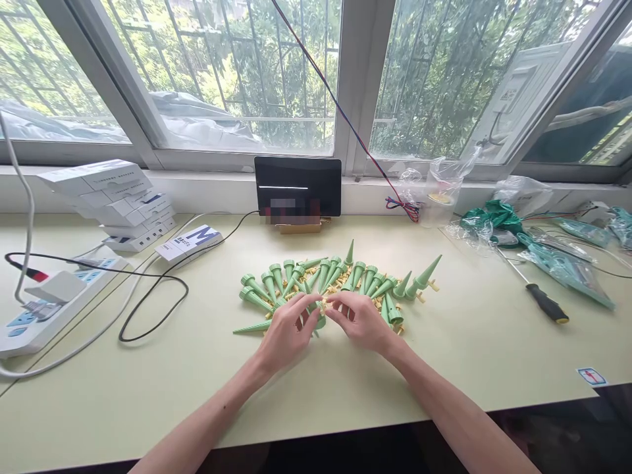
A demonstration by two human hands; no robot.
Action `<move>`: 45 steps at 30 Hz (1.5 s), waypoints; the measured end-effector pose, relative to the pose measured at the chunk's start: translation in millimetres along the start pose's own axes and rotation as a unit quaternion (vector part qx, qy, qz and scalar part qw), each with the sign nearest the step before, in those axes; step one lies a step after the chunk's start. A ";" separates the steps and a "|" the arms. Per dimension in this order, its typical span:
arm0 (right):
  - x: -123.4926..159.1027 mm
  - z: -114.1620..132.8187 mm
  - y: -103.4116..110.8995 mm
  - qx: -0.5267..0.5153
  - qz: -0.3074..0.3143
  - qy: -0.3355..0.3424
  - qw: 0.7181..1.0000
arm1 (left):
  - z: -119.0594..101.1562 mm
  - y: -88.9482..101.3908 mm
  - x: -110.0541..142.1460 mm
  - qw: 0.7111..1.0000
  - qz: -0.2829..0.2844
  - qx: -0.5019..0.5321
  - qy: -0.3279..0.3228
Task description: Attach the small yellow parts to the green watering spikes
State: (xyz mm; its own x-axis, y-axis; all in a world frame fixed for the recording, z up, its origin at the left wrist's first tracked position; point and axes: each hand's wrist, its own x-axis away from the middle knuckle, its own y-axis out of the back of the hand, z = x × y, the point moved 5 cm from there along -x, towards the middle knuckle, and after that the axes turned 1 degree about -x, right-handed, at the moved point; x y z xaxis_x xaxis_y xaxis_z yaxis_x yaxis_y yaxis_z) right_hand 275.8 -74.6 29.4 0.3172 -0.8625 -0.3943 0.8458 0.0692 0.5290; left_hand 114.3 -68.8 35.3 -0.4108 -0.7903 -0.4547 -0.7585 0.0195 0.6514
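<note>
Near the middle of the table, my left hand (290, 327) is closed, its thumb and fingers pinching a green plastic watering spike (320, 322) that is partly hidden by the fingers. My right hand (364, 321) meets it from the other side, thumb and forefinger closed on a small yellow valve (324, 305) at the spike. Just beyond both hands lies a pile of green spikes (356, 275), with small yellow valves scattered among them. One spike with a yellow valve (434, 286) fitted to it rests at the pile's right end.
A black tablet (298, 187) leans at the window wall behind the pile. To the left are stacked white boxes (116, 197), a power strip (54, 299) and loose cables (153, 289). A screwdriver (546, 303) and plastic bags (567, 263) lie on the right.
</note>
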 end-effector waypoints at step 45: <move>0.4 -3.9 -4.5 0.024 0.023 -0.007 0.999 | 1.2 -2.0 0.7 1.000 0.011 0.004 0.006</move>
State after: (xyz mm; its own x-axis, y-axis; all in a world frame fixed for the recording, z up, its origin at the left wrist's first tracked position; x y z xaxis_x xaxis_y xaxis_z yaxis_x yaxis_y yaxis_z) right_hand 273.9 -73.3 23.9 0.3494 -0.8657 -0.3584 0.8085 0.0852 0.5823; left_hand 114.9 -68.6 32.9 -0.4218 -0.7966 -0.4330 -0.7534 0.0422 0.6562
